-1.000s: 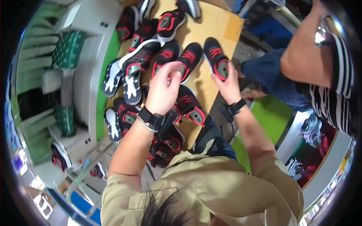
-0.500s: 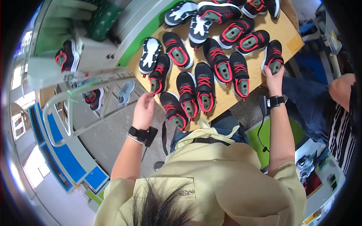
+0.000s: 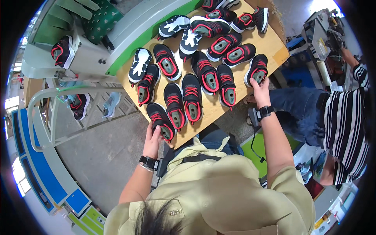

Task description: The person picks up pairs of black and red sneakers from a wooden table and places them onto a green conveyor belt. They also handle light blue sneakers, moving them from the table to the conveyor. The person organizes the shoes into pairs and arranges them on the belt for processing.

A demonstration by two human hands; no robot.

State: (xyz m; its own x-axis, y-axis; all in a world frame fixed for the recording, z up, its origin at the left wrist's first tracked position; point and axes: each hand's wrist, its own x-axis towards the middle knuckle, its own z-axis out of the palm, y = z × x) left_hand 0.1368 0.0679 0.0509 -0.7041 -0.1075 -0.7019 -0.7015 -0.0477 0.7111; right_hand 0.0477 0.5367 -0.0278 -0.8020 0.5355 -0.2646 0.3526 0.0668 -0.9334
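Observation:
Several black sneakers with red trim lie in rows on a wooden board. My left hand grips the heel of the nearest left sneaker at the board's front left corner. My right hand holds the heel of another black and red sneaker at the board's right edge. Both wrists wear dark watches. Two sneakers near the back lie sole up, showing white and black soles.
A grey and green machine borders the board's far side, with a sneaker on it. A metal rack with more shoes stands at left. A person in a striped shirt sits at right beside a sewing machine.
The view swung back over the board. My left hand rose from beside the board and took the front left sneaker. My right hand stays at the right-edge sneaker.

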